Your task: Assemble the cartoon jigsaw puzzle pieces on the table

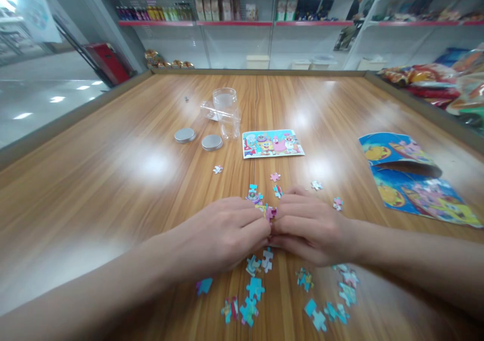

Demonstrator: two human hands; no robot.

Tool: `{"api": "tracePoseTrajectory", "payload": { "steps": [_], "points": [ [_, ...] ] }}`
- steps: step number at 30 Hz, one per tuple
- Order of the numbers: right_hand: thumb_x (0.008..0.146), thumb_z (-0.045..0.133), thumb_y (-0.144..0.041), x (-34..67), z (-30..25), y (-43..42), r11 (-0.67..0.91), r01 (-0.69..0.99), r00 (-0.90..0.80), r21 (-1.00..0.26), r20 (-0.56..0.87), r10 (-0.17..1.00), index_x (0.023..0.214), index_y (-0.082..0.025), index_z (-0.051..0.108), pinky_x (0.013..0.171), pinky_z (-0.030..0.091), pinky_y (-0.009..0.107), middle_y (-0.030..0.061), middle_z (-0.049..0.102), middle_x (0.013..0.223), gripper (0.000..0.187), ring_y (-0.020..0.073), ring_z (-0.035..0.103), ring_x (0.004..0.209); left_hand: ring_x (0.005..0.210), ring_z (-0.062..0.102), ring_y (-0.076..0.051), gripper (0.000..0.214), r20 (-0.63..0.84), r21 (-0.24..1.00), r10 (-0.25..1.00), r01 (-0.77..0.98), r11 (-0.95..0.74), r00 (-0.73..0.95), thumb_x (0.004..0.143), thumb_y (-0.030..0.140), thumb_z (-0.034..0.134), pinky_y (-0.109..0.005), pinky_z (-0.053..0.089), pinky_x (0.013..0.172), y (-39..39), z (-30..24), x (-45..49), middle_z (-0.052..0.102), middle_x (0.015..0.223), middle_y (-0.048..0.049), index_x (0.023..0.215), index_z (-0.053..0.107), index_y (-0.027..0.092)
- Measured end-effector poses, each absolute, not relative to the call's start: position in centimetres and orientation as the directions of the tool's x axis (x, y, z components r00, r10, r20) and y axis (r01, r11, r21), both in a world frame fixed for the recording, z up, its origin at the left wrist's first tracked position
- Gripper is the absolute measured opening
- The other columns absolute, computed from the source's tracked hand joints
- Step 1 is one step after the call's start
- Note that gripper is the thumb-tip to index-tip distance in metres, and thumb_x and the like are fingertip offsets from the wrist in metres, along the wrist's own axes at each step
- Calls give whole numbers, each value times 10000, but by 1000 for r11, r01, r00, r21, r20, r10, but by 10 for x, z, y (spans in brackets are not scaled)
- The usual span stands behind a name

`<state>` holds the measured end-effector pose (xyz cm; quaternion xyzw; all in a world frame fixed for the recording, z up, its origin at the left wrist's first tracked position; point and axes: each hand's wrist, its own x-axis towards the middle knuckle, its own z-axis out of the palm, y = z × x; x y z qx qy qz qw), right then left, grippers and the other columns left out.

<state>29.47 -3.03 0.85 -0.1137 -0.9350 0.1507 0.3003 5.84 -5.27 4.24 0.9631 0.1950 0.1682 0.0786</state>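
Note:
My left hand (223,235) and my right hand (308,227) lie on the wooden table (113,180), fingertips meeting at the centre. Both hands are closed in a pinch on small joined jigsaw pieces (267,212), pink and yellow, between the fingertips. Several loose jigsaw pieces (257,290) lie scattered in front of and around the hands. A printed cartoon reference picture (272,143) lies flat further out on the table.
A clear plastic jar (227,112) stands beyond the picture with two round metal lids (212,142) beside it. A torn blue cartoon package (412,180) lies at the right. Snack bags pile at the far right edge. Shelves with goods line the back wall.

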Motion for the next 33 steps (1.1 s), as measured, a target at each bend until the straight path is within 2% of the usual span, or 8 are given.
{"api": "tracePoseTrajectory", "payload": {
  "steps": [3, 7, 12, 19, 24, 29, 33],
  "points": [
    [979, 598, -195, 296, 8, -25, 874, 157, -759, -460, 510, 405, 904, -143, 650, 734, 383, 314, 21, 644, 769, 104, 140, 557, 734, 762, 574, -171, 209, 334, 231, 410, 348, -909, 849, 1045, 159, 481, -312, 491, 698, -49, 44, 56, 641, 840, -57, 892, 619, 123],
    [982, 588, -194, 299, 10, -19, 774, 190, -724, -604, 447, 526, 850, -147, 648, 707, 385, 278, 3, 644, 745, 153, 112, 540, 701, 980, 644, -230, 163, 326, 201, 320, 265, -943, 890, 1036, 156, 512, -366, 547, 843, -44, 47, 52, 710, 1009, -106, 1119, 646, 116],
    [968, 610, -217, 300, 11, -18, 732, 209, -713, -649, 411, 568, 808, -146, 661, 701, 388, 272, -5, 643, 714, 183, 103, 536, 681, 1100, 660, -259, 260, 289, 178, 264, 220, -959, 920, 1048, 135, 468, -400, 561, 940, -41, 46, 49, 738, 1074, -129, 1259, 617, 106],
    [961, 644, -256, 299, 9, -17, 697, 213, -686, -684, 403, 606, 787, -154, 679, 678, 394, 256, -15, 641, 685, 204, 89, 536, 650, 1133, 658, -263, 295, 264, 157, 258, 222, -962, 929, 1043, 132, 463, -402, 568, 942, -39, 48, 43, 739, 1161, -128, 1304, 598, 110],
    [973, 618, -272, 300, 7, -14, 660, 247, -636, -710, 395, 663, 808, -150, 683, 658, 407, 251, 6, 666, 721, 216, 97, 560, 665, 1167, 646, -267, 275, 332, 120, 325, 302, -946, 885, 1009, 138, 536, -432, 572, 961, -36, 44, 39, 702, 1262, -127, 1269, 625, 129],
    [977, 615, -307, 302, 6, -13, 566, 322, -586, -759, 310, 749, 811, -142, 699, 590, 377, 240, 1, 629, 688, 249, 93, 521, 620, 1208, 636, -293, 241, 165, 145, 405, 385, -912, 899, 1025, 229, 506, -513, 577, 1002, -35, 38, 37, 669, 1298, -128, 1165, 687, 155],
    [985, 602, -313, 303, 6, -13, 513, 334, -584, -791, 254, 771, 823, -136, 711, 583, 377, 234, -2, 624, 685, 263, 91, 516, 617, 1180, 642, -284, 260, 129, 172, 438, 414, -894, 890, 1042, 245, 472, -516, 589, 973, -35, 38, 37, 670, 1265, -119, 1135, 703, 172]
  ]
}}
